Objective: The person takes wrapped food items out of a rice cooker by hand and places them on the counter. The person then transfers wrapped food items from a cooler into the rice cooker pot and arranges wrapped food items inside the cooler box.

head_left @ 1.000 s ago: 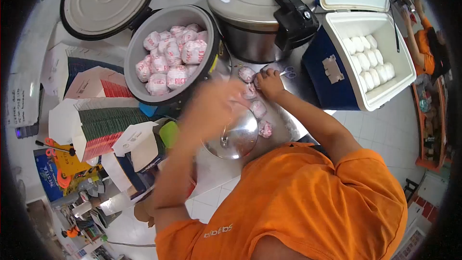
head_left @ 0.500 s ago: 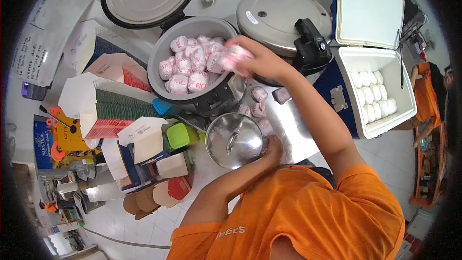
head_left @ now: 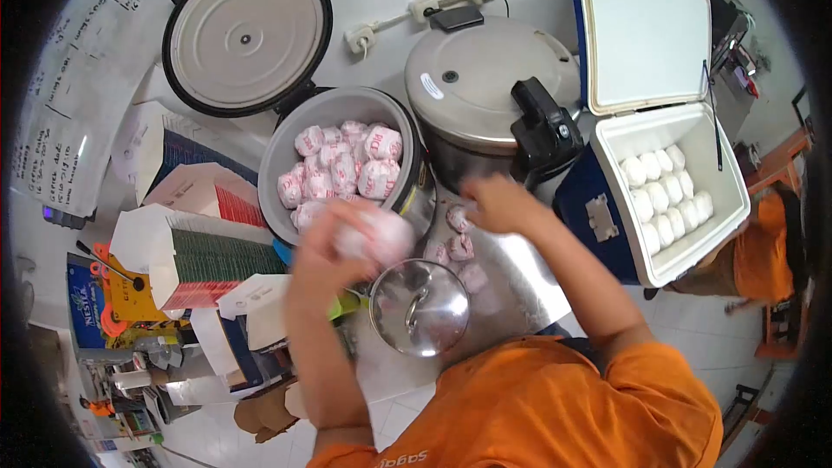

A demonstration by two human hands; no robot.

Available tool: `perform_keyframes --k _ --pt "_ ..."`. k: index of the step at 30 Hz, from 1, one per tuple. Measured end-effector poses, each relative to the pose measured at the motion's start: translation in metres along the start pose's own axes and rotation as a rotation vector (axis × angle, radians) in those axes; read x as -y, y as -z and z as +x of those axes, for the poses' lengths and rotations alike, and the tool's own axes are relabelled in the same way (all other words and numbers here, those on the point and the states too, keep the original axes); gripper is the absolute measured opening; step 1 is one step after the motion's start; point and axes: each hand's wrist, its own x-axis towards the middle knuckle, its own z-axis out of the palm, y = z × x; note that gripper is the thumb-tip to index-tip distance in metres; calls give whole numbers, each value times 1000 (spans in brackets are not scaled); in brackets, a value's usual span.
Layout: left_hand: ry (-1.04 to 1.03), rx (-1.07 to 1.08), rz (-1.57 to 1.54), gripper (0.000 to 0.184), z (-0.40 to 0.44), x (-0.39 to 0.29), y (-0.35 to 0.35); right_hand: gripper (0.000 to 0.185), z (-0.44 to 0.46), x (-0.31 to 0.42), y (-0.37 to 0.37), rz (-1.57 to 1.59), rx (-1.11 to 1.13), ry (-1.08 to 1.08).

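Observation:
My left hand [head_left: 328, 247], smeared by motion, is closed around a white and pink wrapped bundle [head_left: 381, 237] just in front of the open cooker [head_left: 279, 146]. Several similar wrapped bundles [head_left: 344, 172] fill that cooker's grey pot. My right hand [head_left: 503, 203] is over the counter by the closed cooker [head_left: 472, 78]; its fingers are curled and blurred, and I cannot tell whether they hold anything. Below it, several small wrapped bundles [head_left: 460, 247] lie beside a round glass lid [head_left: 419, 308] with a metal handle.
An open blue and white cooler [head_left: 585, 199] with several white rounded bundles [head_left: 659, 195] stands at the right. Stacked cartons [head_left: 221, 256] are at the left. The open cooker's raised lid [head_left: 247, 39] leans behind it. Another person in orange [head_left: 763, 247] is at the far right.
My right hand has moved from above the open cooker, where it held a wrapped bundle, down toward the counter. My left hand has risen from beside the glass lid and now holds a bundle.

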Motion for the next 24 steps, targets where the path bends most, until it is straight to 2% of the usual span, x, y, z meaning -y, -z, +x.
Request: perform_keyframes --k 1,2,3,5,7,9,11,12,13,15,16,17,19,20,21,22,23,24 --pt "176 -133 74 32 18 -16 22 50 -10 -20 -28 -75 141 -168" --pt "103 -269 180 32 45 -2 52 59 -2 -51 -74 -131 239 -325" --pt "22 -403 288 32 76 25 80 66 -5 -56 -89 -177 273 -454" --pt "95 -492 487 32 140 56 113 64 -6 -75 -138 -279 101 -487" --pt "72 -478 633 28 185 82 111 61 5 -110 -185 -281 -23 -504" --pt "111 -225 856 25 210 148 142 57 21 -145 -215 -190 -102 -495" --pt "96 42 1100 26 214 172 160 52 15 -138 -195 -160 -41 -367" --pt "210 124 1103 28 214 166 165 50 7 -125 -174 -149 -5 -298" --pt "324 208 1108 31 214 160 170 49 0 -106 -139 134 142 -272" --pt "28 31 1121 30 185 108 153 53 -15 -69 -71 976 403 -1" --pt "-114 -53 1123 30 166 82 139 55 -17 -41 -33 1054 382 166" --pt "-61 -114 1060 31 147 60 126 57 -12 -7 5 1139 354 330" --pt "33 -229 938 33 109 18 98 58 25 45 55 922 269 506" --pt "106 -166 861 35 91 1 85 57 54 61 63 701 113 629" --pt "186 -100 778 37 70 -11 72 57 82 84 69 639 65 586" --pt "269 -31 691 39 51 -15 60 54 120 99 55 445 -195 625" --pt "283 -30 699 41 33 -13 48 51 154 108 46 278 -225 590" --pt "294 -23 706 44 17 -9 36 47 171 111 28 139 -379 556"
